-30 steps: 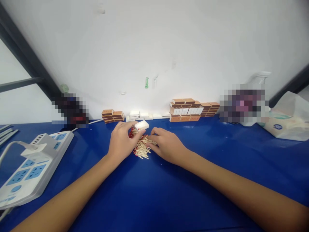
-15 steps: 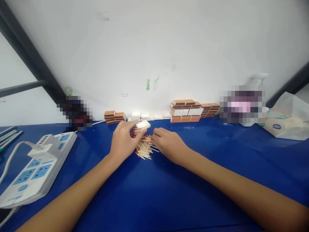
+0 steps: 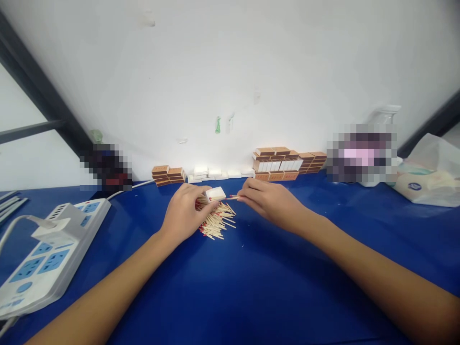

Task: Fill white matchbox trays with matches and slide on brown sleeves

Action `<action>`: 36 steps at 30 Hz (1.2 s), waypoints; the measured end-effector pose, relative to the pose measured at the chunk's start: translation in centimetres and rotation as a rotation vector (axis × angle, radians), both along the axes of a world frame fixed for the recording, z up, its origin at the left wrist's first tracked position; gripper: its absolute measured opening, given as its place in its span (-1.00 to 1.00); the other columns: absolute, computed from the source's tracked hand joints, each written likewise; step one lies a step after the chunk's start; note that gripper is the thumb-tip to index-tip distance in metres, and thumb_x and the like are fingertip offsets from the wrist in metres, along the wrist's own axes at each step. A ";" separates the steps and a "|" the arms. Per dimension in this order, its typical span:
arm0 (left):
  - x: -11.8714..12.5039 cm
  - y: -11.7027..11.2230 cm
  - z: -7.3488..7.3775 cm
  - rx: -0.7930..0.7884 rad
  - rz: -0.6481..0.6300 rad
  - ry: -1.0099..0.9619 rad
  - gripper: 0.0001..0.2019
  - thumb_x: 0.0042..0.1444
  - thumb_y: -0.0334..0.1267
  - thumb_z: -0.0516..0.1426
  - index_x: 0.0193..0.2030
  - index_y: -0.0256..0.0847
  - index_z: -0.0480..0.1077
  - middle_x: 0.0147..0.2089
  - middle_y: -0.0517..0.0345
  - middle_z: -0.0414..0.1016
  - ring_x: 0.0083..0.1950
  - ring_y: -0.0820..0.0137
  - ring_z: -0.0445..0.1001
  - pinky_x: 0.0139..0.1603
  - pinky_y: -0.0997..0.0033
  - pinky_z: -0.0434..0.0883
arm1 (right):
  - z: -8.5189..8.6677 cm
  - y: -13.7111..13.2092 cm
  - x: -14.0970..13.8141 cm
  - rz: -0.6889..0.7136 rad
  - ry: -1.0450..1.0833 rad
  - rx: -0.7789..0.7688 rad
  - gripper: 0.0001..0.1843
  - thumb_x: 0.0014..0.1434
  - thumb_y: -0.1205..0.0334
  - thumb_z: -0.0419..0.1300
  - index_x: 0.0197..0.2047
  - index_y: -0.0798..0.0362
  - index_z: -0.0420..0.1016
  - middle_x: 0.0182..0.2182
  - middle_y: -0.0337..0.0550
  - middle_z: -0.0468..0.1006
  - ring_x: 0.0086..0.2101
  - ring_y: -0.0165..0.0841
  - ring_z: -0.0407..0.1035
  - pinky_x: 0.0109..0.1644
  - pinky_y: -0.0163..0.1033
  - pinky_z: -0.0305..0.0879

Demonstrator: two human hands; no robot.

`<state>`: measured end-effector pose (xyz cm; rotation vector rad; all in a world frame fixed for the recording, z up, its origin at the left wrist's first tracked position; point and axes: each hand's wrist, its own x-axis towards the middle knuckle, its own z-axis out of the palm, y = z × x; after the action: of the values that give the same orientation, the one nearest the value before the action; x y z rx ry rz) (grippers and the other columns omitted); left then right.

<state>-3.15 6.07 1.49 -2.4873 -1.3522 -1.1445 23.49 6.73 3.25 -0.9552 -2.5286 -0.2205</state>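
My left hand (image 3: pixel 185 208) grips a small white matchbox tray (image 3: pixel 216 193) between thumb and fingers, tilted above a heap of loose matches (image 3: pixel 217 223) on the blue table. A few matches show inside the tray near its front wall. Just right of the tray, my right hand (image 3: pixel 268 199) pinches a few matches (image 3: pixel 234 197), their red heads pointing left toward it. How many it holds I cannot tell. The heap has red heads and pale sticks, and my left hand hides part of it.
White trays (image 3: pixel 212 174) line the wall, between a small stack of brown matchboxes (image 3: pixel 168 175) and a larger stack (image 3: pixel 276 165). A power strip (image 3: pixel 46 258) with a plugged-in adapter lies at left. A tissue pack (image 3: pixel 427 184) is at far right.
My right hand has moved from the heap to the right and slightly up, and matches now show in its fingertips. My left hand keeps the tray almost in place.
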 end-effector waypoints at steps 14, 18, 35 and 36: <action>1.5 -1.5 -0.1 -0.067 -0.245 -0.018 -0.67 0.27 -0.04 0.32 0.09 -0.12 0.57 -0.07 0.03 0.69 -0.05 0.16 0.59 0.05 0.02 0.53 | -0.6 -1.4 -1.0 0.044 -0.085 0.124 -0.70 0.53 0.27 0.00 -0.13 0.09 0.55 -0.16 -0.05 0.52 -0.33 -0.38 0.28 -0.40 -0.24 0.04; 1.5 -1.6 -0.1 -0.079 -0.243 -0.023 -0.67 0.26 -0.06 0.33 0.10 -0.10 0.57 -0.06 0.05 0.69 -0.04 0.16 0.60 0.06 0.02 0.53 | -0.6 -1.1 -0.8 0.060 -0.051 0.086 -0.68 0.55 0.16 -0.01 -0.03 0.08 0.55 -0.16 -0.05 0.53 -0.31 -0.36 0.34 -0.37 -0.25 0.12; 0.8 -0.8 -0.4 -0.034 -0.172 -0.056 -0.63 0.21 -0.06 0.37 0.09 -0.15 0.57 -0.03 0.03 0.69 0.01 0.16 0.57 0.03 0.07 0.57 | -0.7 0.3 1.3 -0.218 -0.040 -0.399 -0.84 0.36 0.16 0.27 -0.25 0.03 0.46 -0.28 -0.12 0.59 -0.35 -0.30 0.40 -0.32 -0.22 0.18; 0.9 -0.9 -0.3 -0.029 -0.180 -0.049 -0.64 0.22 -0.07 0.36 0.09 -0.16 0.57 -0.04 0.03 0.69 0.00 0.17 0.57 0.03 0.08 0.57 | -0.8 0.4 1.4 -0.215 -0.041 -0.418 -0.84 0.37 0.20 0.23 -0.27 0.03 0.45 -0.29 -0.12 0.59 -0.36 -0.31 0.40 -0.32 -0.22 0.19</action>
<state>-2.30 5.21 1.14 -2.6647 -1.1842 -1.2362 24.86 7.09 2.44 -1.3949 -2.5580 0.2403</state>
